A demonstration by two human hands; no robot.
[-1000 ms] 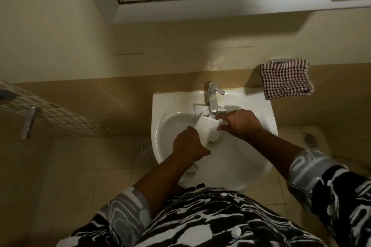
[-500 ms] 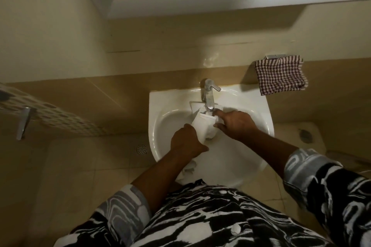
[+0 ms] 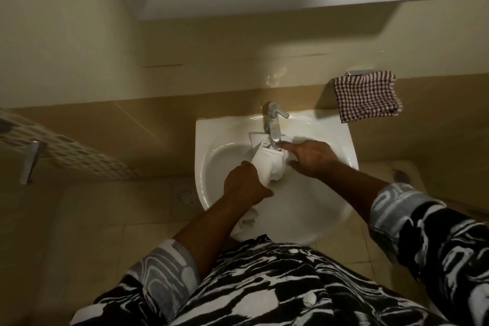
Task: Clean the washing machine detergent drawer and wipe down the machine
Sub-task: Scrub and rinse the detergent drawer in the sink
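White plastic, the detergent drawer (image 3: 267, 164) lies slanted inside the sink (image 3: 333, 137), with its far end tucked just under the spout of the tap (image 3: 274, 124) and its near end pointing back toward the person. The left hand (image 3: 246, 185) is wrapped around the drawer's near part, fingers curled over it, and bears its weight. The right hand (image 3: 313, 157) lies flatter on the right side of the far end, fingers fairly straight, the index finger reaching to the spot below the spout; it seems to rub or press rather than grasp. Whether water is running cannot be told in this dim light. The step in hand looks like rinsing and scrubbing the drawer, so the machine itself is not yet wiped. Next the drawer probably needs turning under the tap so each compartment gets flushed, with the left grip kept firm since wet plastic slips. A checked cloth (image 3: 367, 99) hangs on the wall at far right, handy for drying.
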